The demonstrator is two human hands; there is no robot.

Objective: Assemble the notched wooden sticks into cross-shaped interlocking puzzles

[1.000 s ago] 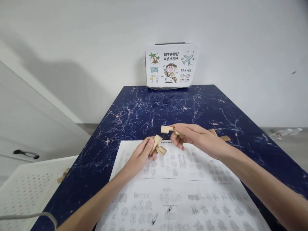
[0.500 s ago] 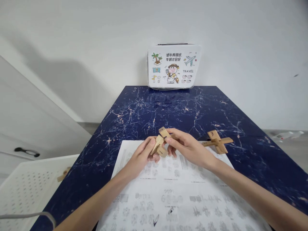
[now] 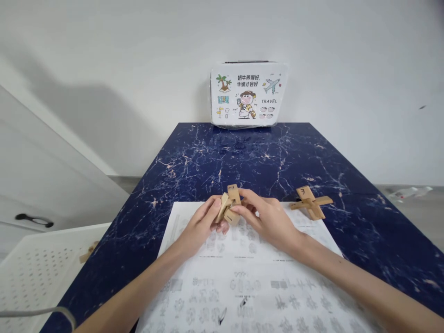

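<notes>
Several light wooden puzzle pieces (image 3: 231, 214) are held together above the printed sheet, crossing one another; a "1" and a "2" are marked on them. My left hand (image 3: 205, 217) grips them from the left, thumb on a slanted piece. From the other side my right hand (image 3: 266, 216) pinches the upright piece marked "2" (image 3: 233, 193) between thumb and fingers. How the pieces interlock is partly hidden by my fingers. Right of my right hand, a cross of wooden pieces (image 3: 308, 203), one marked with a number, lies at the sheet's far right corner.
The printed sheet (image 3: 215, 268) with small diagrams covers the near part of the blue marbled table (image 3: 222, 152). A white illustrated case (image 3: 248, 95) stands at the back against the wall. At lower left, a white perforated basket (image 3: 38, 268) holds a wooden piece (image 3: 89, 252).
The piece marked "2" has turned from tilted to nearly upright. My right hand's fingers have shifted lower and closer around the pieces. The view has moved slightly.
</notes>
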